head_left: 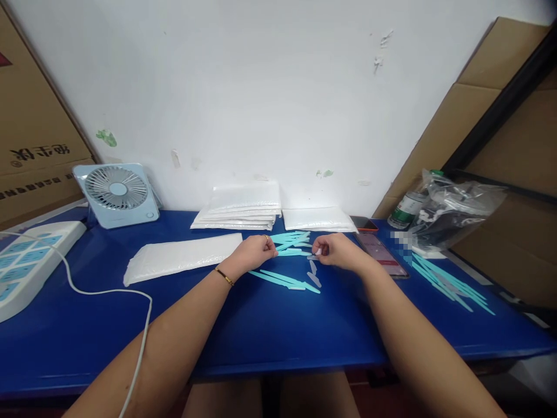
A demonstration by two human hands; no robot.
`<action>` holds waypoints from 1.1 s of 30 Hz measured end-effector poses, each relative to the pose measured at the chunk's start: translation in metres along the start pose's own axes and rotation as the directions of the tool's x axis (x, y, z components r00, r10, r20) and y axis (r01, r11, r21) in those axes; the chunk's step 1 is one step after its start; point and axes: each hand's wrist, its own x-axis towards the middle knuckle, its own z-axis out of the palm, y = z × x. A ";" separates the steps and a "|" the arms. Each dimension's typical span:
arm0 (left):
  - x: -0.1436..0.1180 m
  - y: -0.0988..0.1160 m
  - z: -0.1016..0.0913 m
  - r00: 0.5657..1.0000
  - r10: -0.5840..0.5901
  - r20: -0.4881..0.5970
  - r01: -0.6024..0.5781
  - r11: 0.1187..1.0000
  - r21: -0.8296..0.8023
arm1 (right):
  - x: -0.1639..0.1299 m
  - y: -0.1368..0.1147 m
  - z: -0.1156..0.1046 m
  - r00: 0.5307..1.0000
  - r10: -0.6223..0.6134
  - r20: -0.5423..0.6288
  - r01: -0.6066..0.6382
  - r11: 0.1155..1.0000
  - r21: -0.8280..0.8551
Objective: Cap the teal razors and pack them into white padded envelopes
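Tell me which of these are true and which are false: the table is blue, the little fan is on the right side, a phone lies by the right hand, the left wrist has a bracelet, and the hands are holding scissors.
1. The table is blue. True.
2. The little fan is on the right side. False: it stands at the left, near the wall.
3. A phone lies by the right hand. True.
4. The left wrist has a bracelet. True.
5. The hands are holding scissors. False: the left hand and right hand work among thin turquoise strips; the right pinches a small pale piece.
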 end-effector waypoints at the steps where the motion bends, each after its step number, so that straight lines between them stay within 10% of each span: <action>1: 0.001 -0.001 0.000 1.000 -0.002 -0.003 0.002 1.000 -0.008 | 0.000 0.000 -0.001 1.000 -0.018 0.009 0.018 1.000 -0.017; 16: 0.000 -0.002 0.000 1.000 0.020 0.023 -0.019 0.999 -0.040 | 0.002 0.010 0.004 0.998 0.019 0.053 -0.022 0.998 0.064; 21: 0.002 -0.003 0.000 0.999 0.017 0.046 -0.014 0.997 -0.076 | 0.001 0.000 0.003 0.993 0.028 -0.115 0.005 0.962 0.274; 33: 0.000 0.007 -0.002 0.997 0.052 0.050 -0.041 0.978 -0.202 | 0.004 -0.015 0.015 0.998 0.011 -0.059 0.022 0.849 0.527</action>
